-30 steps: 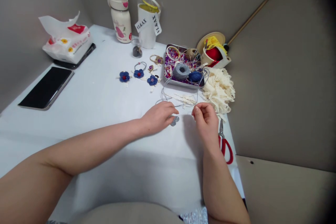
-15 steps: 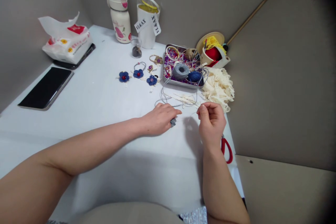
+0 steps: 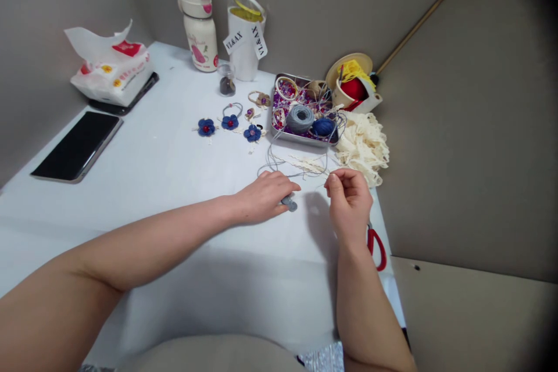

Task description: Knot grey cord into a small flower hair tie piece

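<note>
My left hand (image 3: pixel 268 197) rests low over the white table with its fingers closed on a small grey petal-like piece (image 3: pixel 290 203), most of it hidden under the fingers. To the right, my right hand (image 3: pixel 351 203) is raised a little, thumb and forefinger pinched on a thin thread (image 3: pixel 321 186); whether a needle is there too is too fine to see. Loose grey cord (image 3: pixel 272 160) and a strip of cream lace (image 3: pixel 305 164) lie just beyond both hands. Red-handled scissors (image 3: pixel 378 250) are partly hidden behind my right wrist.
A metal tray (image 3: pixel 305 140) holds beads, a grey cord roll and blue yarn. Cream lace (image 3: pixel 361 142) heaps beside it. Blue flowers (image 3: pixel 229 122) lie left of the tray. Farther out stand a bottle (image 3: pixel 200 40), a white cup (image 3: pixel 244 58), a phone (image 3: pixel 78 145) and tissues (image 3: pixel 113 75).
The grey piece has turned and shows more below my left fingers. My right hand has shifted slightly left, still pinching.
</note>
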`<action>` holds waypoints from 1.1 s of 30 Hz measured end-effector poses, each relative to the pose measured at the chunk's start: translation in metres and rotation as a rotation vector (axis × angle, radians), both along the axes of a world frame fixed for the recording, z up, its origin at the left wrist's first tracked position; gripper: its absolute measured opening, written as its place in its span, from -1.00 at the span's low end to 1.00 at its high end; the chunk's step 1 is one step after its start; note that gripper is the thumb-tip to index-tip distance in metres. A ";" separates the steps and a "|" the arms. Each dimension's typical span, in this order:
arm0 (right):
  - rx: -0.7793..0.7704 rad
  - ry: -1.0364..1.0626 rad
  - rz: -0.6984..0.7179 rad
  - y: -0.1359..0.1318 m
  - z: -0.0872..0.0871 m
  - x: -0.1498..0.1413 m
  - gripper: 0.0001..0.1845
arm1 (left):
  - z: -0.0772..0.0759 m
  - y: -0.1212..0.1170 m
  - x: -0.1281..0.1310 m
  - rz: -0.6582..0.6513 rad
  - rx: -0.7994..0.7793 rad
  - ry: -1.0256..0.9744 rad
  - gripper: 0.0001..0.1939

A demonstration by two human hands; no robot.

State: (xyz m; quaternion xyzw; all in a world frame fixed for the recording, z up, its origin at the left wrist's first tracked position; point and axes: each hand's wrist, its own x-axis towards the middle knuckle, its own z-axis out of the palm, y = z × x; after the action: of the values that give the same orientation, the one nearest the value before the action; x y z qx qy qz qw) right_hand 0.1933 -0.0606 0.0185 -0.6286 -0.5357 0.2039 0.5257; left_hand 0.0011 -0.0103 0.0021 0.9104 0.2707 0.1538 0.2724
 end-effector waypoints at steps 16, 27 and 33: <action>-0.236 -0.566 0.284 -0.001 -0.006 0.005 -0.92 | -0.003 0.015 -0.006 0.061 -0.042 -0.074 -0.86; -0.345 -0.550 0.436 0.000 -0.007 -0.004 -0.91 | -0.003 0.014 -0.005 -0.001 -0.040 -0.033 -0.87; -0.335 -0.498 0.415 -0.002 -0.008 -0.006 -0.90 | -0.004 0.016 -0.004 -0.002 -0.028 -0.041 -0.83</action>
State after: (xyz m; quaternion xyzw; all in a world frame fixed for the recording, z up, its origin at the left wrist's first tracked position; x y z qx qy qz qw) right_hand 0.1875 -0.0629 0.0100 -0.6143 -0.7226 0.2317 0.2164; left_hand -0.0029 0.0053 -0.0018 0.9035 0.2664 0.1682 0.2907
